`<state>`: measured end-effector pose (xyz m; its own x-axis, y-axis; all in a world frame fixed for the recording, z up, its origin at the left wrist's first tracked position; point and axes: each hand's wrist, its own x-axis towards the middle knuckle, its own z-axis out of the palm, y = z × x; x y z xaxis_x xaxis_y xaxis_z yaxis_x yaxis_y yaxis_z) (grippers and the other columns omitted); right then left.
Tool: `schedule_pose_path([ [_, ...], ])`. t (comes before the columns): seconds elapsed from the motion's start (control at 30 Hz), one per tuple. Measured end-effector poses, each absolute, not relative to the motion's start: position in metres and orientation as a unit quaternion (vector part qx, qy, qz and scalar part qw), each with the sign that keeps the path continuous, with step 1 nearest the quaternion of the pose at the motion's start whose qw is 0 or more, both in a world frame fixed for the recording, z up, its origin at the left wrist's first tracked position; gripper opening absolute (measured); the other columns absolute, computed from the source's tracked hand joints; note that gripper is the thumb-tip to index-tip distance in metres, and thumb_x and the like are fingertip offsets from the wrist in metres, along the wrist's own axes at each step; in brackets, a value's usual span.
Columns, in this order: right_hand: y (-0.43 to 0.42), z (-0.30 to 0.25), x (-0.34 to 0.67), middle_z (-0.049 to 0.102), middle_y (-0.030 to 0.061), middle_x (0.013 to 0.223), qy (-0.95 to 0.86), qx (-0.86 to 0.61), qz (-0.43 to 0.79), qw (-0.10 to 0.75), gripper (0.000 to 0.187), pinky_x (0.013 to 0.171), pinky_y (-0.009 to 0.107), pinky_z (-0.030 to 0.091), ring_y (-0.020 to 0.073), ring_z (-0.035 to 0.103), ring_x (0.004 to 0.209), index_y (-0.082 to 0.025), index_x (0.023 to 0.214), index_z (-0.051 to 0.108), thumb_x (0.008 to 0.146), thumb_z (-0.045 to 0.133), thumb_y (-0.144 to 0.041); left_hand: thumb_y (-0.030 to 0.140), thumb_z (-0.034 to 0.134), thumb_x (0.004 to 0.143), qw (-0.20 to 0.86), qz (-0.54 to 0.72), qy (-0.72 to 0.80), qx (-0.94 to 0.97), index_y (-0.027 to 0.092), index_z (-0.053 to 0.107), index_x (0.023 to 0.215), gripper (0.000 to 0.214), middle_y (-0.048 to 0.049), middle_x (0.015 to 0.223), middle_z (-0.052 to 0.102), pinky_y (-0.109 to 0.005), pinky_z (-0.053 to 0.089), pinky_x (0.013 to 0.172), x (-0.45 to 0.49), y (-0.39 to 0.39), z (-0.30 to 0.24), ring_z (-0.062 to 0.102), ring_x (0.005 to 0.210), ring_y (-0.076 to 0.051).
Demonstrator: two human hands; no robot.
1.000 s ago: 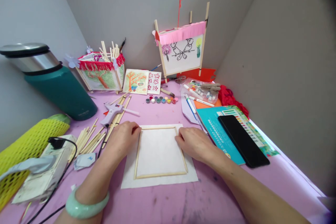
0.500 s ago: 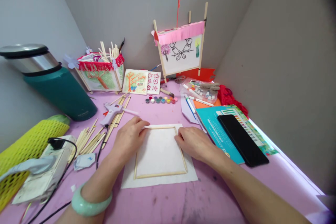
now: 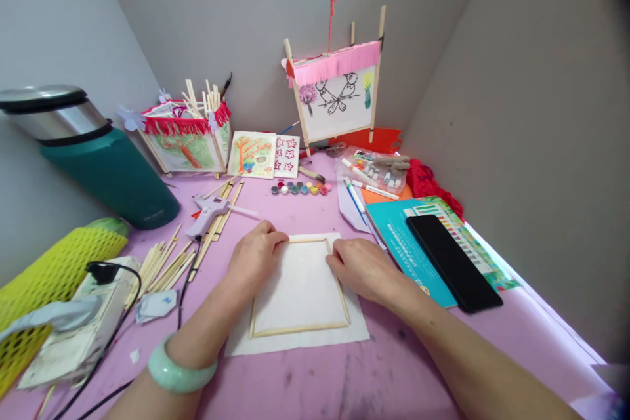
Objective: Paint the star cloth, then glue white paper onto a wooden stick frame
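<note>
On the bench [image 3: 295, 380], a nearly square stick frame [image 3: 300, 329] lies flat on a white sheet [image 3: 300, 289]. The left hand [image 3: 256, 252] touches its eleven o'clock, the right hand [image 3: 367, 269] near two; neither is nearer. Both grips curl, but I can't tell if they pinch or press. A glue gun [image 3: 209, 213] sits off at ten o'clock.

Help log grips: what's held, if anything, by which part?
Left hand touches the stick frame at its far edge, right hand its right side; whether either grips cannot be told.
</note>
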<state>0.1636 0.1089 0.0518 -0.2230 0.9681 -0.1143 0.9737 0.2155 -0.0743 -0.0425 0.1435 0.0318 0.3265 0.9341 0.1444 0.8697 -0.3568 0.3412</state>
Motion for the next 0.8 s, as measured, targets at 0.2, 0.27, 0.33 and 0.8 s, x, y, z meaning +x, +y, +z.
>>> schedule_pose_path([
  [0.2,0.109,0.0499,0.1633,0.07,0.0116,0.08,0.778,0.624,-0.06,0.019,0.033,0.056,0.028,0.033,0.0223,0.065,0.073,-0.015,0.081,0.066,0.088,0.036,-0.029,0.022,0.044,0.084,0.094,0.172,0.561,0.804,0.025,0.071,0.092,0.029,-0.0029,0.087,0.06,-0.028,0.042,0.075,-0.0422,0.1445,0.0285,0.059,0.08,-0.017],
  [0.27,0.1087,0.049,0.1636,0.07,0.0116,0.079,0.781,0.622,-0.056,0.015,0.034,0.055,0.028,0.032,0.0219,0.065,0.072,-0.015,0.081,0.066,0.088,0.036,-0.029,0.022,0.044,0.084,0.095,0.171,0.562,0.804,0.025,0.071,0.091,0.028,-0.0029,0.087,0.06,-0.028,0.042,0.075,-0.0421,0.1444,0.0285,0.059,0.08,-0.017],
  [0.33,0.1081,0.0485,0.164,0.07,0.0114,0.079,0.783,0.62,-0.053,0.012,0.034,0.054,0.028,0.031,0.0217,0.065,0.071,-0.015,0.08,0.066,0.088,0.036,-0.029,0.021,0.044,0.084,0.097,0.168,0.561,0.804,0.025,0.072,0.091,0.028,-0.003,0.087,0.059,-0.028,0.042,0.076,-0.0421,0.1443,0.0286,0.059,0.08,-0.017],
  [0.8,0.1102,0.0488,0.165,0.07,0.0104,0.081,0.786,0.615,-0.061,0.013,0.033,0.058,0.029,0.035,0.0229,0.065,0.075,-0.016,0.082,0.065,0.089,0.036,-0.029,0.024,0.045,0.085,0.098,0.169,0.56,0.805,0.025,0.072,0.093,0.028,-0.0029,0.087,0.06,-0.029,0.041,0.073,-0.0421,0.1466,0.0268,0.057,0.079,-0.017],
])
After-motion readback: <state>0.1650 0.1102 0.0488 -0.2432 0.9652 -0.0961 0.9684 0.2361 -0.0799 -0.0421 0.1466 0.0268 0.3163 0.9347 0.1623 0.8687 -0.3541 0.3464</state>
